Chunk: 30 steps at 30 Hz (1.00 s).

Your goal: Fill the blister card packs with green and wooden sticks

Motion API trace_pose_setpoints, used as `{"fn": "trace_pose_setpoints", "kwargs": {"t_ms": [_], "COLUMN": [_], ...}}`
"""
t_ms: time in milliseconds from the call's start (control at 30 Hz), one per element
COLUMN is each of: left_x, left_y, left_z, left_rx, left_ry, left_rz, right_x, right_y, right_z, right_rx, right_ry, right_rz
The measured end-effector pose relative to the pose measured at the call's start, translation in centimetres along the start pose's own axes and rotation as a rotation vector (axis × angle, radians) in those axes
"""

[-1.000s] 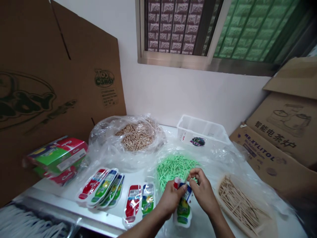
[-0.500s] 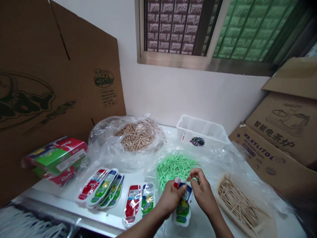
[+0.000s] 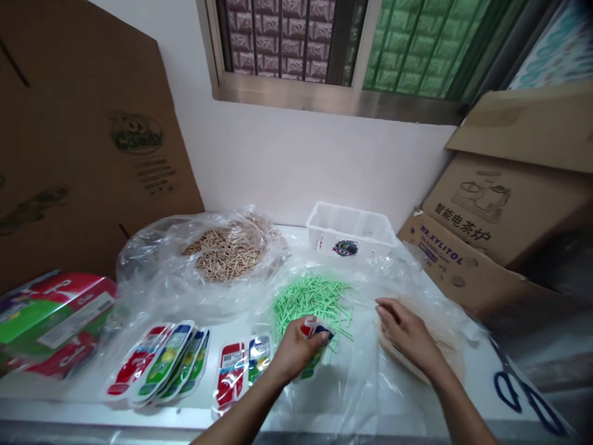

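My left hand [image 3: 296, 349] is closed round a bottle-shaped candy packet [image 3: 311, 366], red at its top with blue and green parts, just in front of the green sticks [image 3: 310, 301]. To the right, my right hand [image 3: 402, 327] is over the tray of pale wooden sticks [image 3: 386, 346], fingers bent; whether anything is between them is hidden. Left of my left hand lies a red and green packet pair [image 3: 230, 371] on the table. Farther left, several similar packets [image 3: 169, 358] overlap in a fan.
A clear bag of brown sticks [image 3: 227, 253] and a white plastic basket [image 3: 354, 238] stand at the back. Blue-handled scissors [image 3: 528, 395] lie at right. Cardboard boxes [image 3: 467, 228] flank the table, with a wrapped carton [image 3: 69, 315] at left.
My right hand has moved away from the packet to the right, over the stick tray. My left hand keeps hold of the packet. The view has shifted right, bringing the scissors into sight.
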<state>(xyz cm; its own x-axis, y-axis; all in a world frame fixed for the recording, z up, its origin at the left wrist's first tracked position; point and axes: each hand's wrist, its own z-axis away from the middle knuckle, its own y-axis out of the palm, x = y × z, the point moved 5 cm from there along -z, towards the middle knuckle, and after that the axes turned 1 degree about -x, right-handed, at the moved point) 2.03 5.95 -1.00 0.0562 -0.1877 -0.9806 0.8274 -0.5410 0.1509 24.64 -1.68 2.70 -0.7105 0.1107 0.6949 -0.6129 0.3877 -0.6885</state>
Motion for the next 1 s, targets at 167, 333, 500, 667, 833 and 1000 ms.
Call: {"fn": "trace_pose_setpoints", "kwargs": {"t_ms": [167, 333, 500, 667, 833, 1000], "left_x": [0.0, 0.0, 0.3, 0.4, 0.2, 0.1], "left_y": [-1.2, -1.5, -2.2, -2.9, -2.7, -2.8], "left_z": [-0.3, 0.0, 0.6, 0.9, 0.9, 0.7], "left_rx": [-0.101, -0.146, -0.131, -0.12, -0.08, -0.071], "left_ry": [-0.039, -0.043, -0.047, -0.037, 0.004, 0.051], "left_rz": [0.005, 0.016, 0.043, 0.059, 0.079, -0.001], "right_x": [-6.2, -2.4, -2.1, -3.7, -3.3, -0.9], "right_y": [-2.0, 5.7, 11.4, 12.2, 12.1, 9.5], "right_z": [0.1, 0.6, -0.5, -2.1, -1.8, -0.8], "right_rx": [-0.038, 0.211, 0.233, 0.2, 0.205, 0.214], "right_ry": [0.185, 0.008, 0.113, 0.193, 0.191, 0.123], "right_rz": [0.116, 0.23, 0.493, 0.681, 0.746, 0.716]}}
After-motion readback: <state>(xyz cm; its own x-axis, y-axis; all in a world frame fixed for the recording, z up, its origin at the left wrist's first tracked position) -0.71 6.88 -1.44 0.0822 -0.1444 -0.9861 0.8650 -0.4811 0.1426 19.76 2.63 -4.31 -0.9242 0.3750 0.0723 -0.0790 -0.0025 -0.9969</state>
